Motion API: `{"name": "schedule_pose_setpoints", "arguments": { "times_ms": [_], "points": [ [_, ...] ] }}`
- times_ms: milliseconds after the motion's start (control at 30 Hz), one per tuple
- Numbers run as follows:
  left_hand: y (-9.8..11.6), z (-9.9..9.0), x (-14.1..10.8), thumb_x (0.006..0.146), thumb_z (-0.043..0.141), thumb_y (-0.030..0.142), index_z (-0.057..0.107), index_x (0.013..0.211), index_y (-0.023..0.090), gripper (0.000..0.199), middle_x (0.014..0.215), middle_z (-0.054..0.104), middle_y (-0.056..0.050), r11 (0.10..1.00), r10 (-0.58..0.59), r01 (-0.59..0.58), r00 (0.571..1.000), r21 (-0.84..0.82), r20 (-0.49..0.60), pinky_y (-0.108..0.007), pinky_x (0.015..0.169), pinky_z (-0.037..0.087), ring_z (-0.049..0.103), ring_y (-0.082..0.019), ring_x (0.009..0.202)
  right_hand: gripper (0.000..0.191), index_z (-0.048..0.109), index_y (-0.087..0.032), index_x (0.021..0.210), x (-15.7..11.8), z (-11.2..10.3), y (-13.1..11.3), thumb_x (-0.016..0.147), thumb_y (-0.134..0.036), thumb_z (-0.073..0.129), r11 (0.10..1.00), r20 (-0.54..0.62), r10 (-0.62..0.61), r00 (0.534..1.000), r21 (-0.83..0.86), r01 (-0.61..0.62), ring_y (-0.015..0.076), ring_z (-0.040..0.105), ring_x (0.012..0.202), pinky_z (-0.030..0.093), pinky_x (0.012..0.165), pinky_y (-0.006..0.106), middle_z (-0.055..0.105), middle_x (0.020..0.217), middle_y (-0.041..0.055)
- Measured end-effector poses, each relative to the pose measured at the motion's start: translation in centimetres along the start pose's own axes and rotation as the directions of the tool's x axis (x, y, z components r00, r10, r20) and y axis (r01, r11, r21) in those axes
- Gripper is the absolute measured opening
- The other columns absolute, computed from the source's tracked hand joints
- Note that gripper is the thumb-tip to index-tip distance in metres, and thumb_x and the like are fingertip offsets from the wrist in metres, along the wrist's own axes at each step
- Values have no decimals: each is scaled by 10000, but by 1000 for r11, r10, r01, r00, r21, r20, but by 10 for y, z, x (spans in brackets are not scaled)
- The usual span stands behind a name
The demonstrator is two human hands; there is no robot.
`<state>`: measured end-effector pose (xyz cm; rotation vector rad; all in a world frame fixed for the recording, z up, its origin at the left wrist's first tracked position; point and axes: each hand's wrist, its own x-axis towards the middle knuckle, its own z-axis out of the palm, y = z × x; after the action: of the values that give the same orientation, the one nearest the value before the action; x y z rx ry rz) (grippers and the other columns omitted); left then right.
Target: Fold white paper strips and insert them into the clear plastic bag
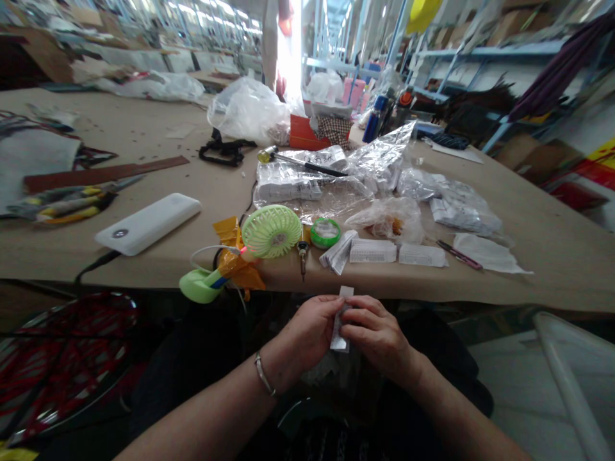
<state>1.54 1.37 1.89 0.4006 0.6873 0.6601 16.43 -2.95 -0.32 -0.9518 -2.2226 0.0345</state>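
A narrow white strip (341, 338), perhaps a paper label, is held upright between both hands just off the table's front edge. My left hand (314, 330) pinches it from the left, thumb near its upper part. From the right, the curled fingers of my right hand (377, 330) press on the same strip. Close ahead on the table lie a fanned bundle of white strips (339, 252) and two flat stacks of printed labels, one in the middle (373, 251) and one to its right (423, 255). A green round tub (325, 233) with whitish contents stands behind them.
A green fan (271, 232) is taped at the table edge beside a pointed tool (302, 251). Left of it lies a white power bank (148, 224). A hammer (307, 164) rests on plastic-wrapped packs; a slim cutter (460, 255) lies at right. Below left is a basket of red pieces (62, 358).
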Motion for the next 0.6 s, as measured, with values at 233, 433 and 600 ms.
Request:
{"name": "schedule_pose_setpoints", "arguments": {
  "times_ms": [233,433,600],
  "points": [
    [-1,3,-3,706,634,106,636,751,72,56,607,635,-58,999,-16,19,997,40,-77,-200,478,437,570,-106,484,232,586,-199,1065,-4,-16,7,838,-166,551,994,-2,72,997,-87,-72,222,456,1170,434,975,407,628,1051,59],
    [-1,0,-3,787,574,154,595,792,83,74,650,666,-89,984,-54,78,987,158,-150,-278,560,510,630,-159,554,553,424,-70,1284,-21,-51,63,850,-401,519,665,-251,446,859,-549,-506,342,392,1200,367,956,544,491,1246,208],
    [-3,-1,-3,786,579,164,592,797,82,84,645,665,-89,981,-71,98,985,169,-159,-278,560,514,633,-159,551,385,524,-138,1208,-43,-57,81,874,-327,500,635,-165,461,872,-625,-454,303,440,1162,372,949,486,551,1219,131]
  ]
}}
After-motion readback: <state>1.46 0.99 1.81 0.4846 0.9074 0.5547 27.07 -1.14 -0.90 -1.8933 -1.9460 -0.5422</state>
